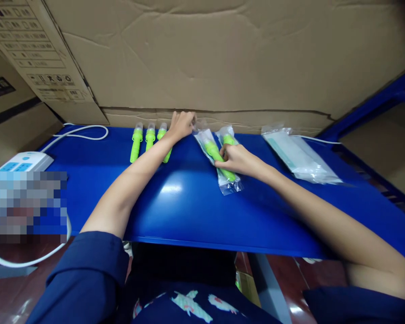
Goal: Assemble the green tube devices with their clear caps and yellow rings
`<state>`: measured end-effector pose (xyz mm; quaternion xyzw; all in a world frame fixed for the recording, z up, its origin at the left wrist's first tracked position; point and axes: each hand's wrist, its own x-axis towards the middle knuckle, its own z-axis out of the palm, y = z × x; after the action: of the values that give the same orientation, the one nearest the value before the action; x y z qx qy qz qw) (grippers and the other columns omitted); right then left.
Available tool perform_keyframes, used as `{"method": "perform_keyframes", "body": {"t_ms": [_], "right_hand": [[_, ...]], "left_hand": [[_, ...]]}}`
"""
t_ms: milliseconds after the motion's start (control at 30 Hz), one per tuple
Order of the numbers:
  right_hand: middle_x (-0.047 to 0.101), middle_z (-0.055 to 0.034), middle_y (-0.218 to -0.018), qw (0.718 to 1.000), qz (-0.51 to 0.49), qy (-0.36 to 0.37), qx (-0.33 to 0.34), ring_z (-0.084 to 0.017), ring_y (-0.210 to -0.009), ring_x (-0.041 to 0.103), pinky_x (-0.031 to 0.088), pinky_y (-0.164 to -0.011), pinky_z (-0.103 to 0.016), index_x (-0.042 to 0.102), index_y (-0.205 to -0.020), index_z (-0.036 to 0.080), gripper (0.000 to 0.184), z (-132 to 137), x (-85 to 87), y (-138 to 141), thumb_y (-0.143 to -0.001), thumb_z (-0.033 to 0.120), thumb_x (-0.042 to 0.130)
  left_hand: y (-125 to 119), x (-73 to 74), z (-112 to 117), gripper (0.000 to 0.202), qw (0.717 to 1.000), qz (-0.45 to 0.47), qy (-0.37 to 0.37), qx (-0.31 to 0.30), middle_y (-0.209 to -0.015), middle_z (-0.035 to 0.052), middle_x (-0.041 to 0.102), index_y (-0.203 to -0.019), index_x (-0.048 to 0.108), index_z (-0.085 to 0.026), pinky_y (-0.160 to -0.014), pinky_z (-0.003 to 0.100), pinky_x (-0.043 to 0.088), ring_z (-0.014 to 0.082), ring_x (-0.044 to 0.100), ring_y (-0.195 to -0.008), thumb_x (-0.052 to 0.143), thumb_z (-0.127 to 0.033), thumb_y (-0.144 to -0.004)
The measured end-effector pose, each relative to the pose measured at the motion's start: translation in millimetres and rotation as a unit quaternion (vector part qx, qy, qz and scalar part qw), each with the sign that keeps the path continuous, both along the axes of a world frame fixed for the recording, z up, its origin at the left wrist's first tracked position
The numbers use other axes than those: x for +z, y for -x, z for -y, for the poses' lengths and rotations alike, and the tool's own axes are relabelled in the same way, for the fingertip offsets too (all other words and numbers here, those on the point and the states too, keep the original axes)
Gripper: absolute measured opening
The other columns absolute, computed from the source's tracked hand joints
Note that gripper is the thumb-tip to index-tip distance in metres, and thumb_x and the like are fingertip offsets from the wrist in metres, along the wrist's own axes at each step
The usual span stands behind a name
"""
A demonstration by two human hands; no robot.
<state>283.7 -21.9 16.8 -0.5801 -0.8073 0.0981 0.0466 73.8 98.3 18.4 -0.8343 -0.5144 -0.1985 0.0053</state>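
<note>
Lime-green stick [227, 174] is pinched by the right hand [238, 159], its bag [205, 136] by the left hand [183, 124].

A: What covers my arms?
B: My left sleeve [84, 288] is plain navy blue, ending near the elbow in a broad cuff [103, 247] that looks folded back and stands wider than the arm. My right sleeve [361, 306], also dark navy, shows only in part at the lower edge.
A: And below them?
B: My forearms [131, 184], left hand [182, 124] and right hand [239, 159] are bare.
A: The torso?
B: The front of my clothing [162, 312] is very dark blue, printed with scattered motifs [192, 306]: pale green, irregular, branching shapes touched with red. What they depict, I cannot tell.
</note>
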Motion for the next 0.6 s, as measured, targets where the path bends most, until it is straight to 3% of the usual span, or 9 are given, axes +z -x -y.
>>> {"method": "perform_keyframes", "body": {"t_ms": [67, 133, 233, 333, 467, 600], "right_hand": [[0.063, -0.0055, -0.067, 1.0, -0.009, -0.001, 0.009, -0.024, -0.069, 0.065, 0.045, -0.064, -0.034, 0.063, -0.091, 0.015, 0.017, 4.2, -2.3, -2.1, -0.086, 0.03, 0.065], [0.064, -0.0064, -0.07, 1.0, -0.01, -0.007, 0.014, -0.026, -0.072, 0.066, 0.046, -0.065, -0.036, 0.062, -0.093, 0.016, 0.017, 9.4, -4.2, -3.0, -0.086, 0.031, 0.063], [0.066, -0.0072, -0.075, 0.999, -0.02, -0.026, 0.013, -0.026, -0.073, 0.066, 0.047, -0.067, -0.036, 0.061, -0.099, 0.016, 0.02, 17.5, -6.1, -3.8, -0.087, 0.032, 0.061], [0.065, -0.0063, -0.075, 0.999, -0.025, -0.044, 0.013, -0.025, -0.071, 0.065, 0.046, -0.065, -0.036, 0.058, -0.103, 0.017, 0.024, 25.1, -7.0, -5.6, -0.088, 0.035, 0.06], [0.065, -0.0057, -0.076, 0.998, -0.028, -0.046, 0.01, -0.026, -0.071, 0.065, 0.045, -0.066, -0.035, 0.057, -0.107, 0.018, 0.027, 34.4, -6.6, -9.5, -0.089, 0.038, 0.058], [0.067, -0.0054, -0.078, 0.999, -0.04, -0.036, 0.005, -0.026, -0.073, 0.067, 0.047, -0.069, -0.035, 0.057, -0.109, 0.02, 0.024, 42.2, -4.1, -12.3, -0.091, 0.037, 0.059]], "left_hand": [[3.3, 1.6, -0.4, 0.047, 0.999, 0.032, -0.019, 0.006, -0.129, 0.0146, 0.07, -0.131, 0.059, -0.015, -0.113, 0.05, 0.039, 0.0299, 0.063, -0.125, 0.062, -0.011, -0.084], [2.7, 1.1, -1.0, 0.045, 0.996, 0.074, -0.009, -0.048, -0.129, 0.0182, 0.069, -0.125, 0.062, -0.012, -0.105, 0.045, 0.048, 0.0276, 0.068, -0.114, 0.069, -0.014, -0.081], [-1.1, 0.3, -3.4, 0.019, 0.979, 0.122, 0.083, -0.14, -0.097, 0.0133, 0.077, -0.098, 0.07, -0.01, -0.087, 0.034, 0.056, 0.0196, 0.071, -0.086, 0.066, -0.014, -0.081], [0.1, 3.9, -5.1, 0.02, 0.959, 0.144, 0.195, -0.149, -0.08, 0.0087, 0.077, -0.092, 0.074, -0.008, -0.075, 0.028, 0.056, 0.0143, 0.068, -0.071, 0.058, -0.01, -0.08], [13.4, 13.6, -3.9, 0.031, 0.922, 0.152, 0.304, -0.186, -0.094, 0.0085, 0.08, -0.107, 0.079, -0.012, -0.07, 0.024, 0.054, 0.0147, 0.069, -0.077, 0.063, -0.024, -0.084], [24.2, 18.3, -4.6, 0.037, 0.913, 0.136, 0.314, -0.223, -0.106, 0.0064, 0.081, -0.111, 0.081, -0.018, -0.074, 0.023, 0.053, 0.0173, 0.072, -0.089, 0.07, -0.031, -0.078]]}}
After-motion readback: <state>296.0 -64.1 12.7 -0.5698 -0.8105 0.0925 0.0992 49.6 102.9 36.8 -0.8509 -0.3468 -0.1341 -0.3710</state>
